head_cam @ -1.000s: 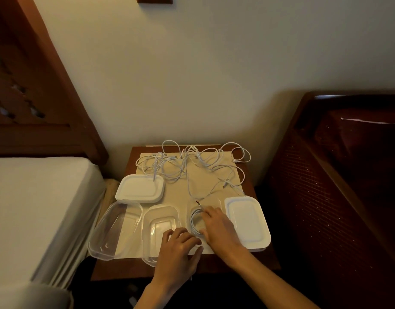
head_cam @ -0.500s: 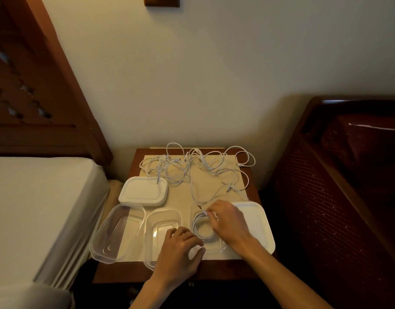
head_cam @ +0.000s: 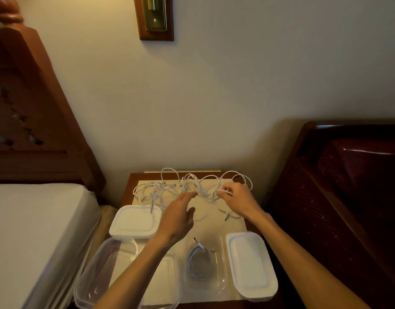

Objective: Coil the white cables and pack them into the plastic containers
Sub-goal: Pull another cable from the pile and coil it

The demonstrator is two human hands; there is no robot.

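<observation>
A tangle of loose white cables lies at the back of the small wooden table. My right hand pinches one strand of that tangle at its right side. My left hand hovers open over the middle of the tangle, fingers straight and pointing at the cables. A coiled white cable lies inside a clear plastic container near the front. Two more clear containers stand to its left, one at the front left corner and one partly hidden under my left forearm.
A white lid lies at the front right and a stack of white lids at the left. A cream mat covers the table. A bed borders the left, dark wooden furniture the right.
Both hands left the container with the coiled cable and moved back to the loose tangle. My right hand has taken hold of a strand. The camera tilted up.
</observation>
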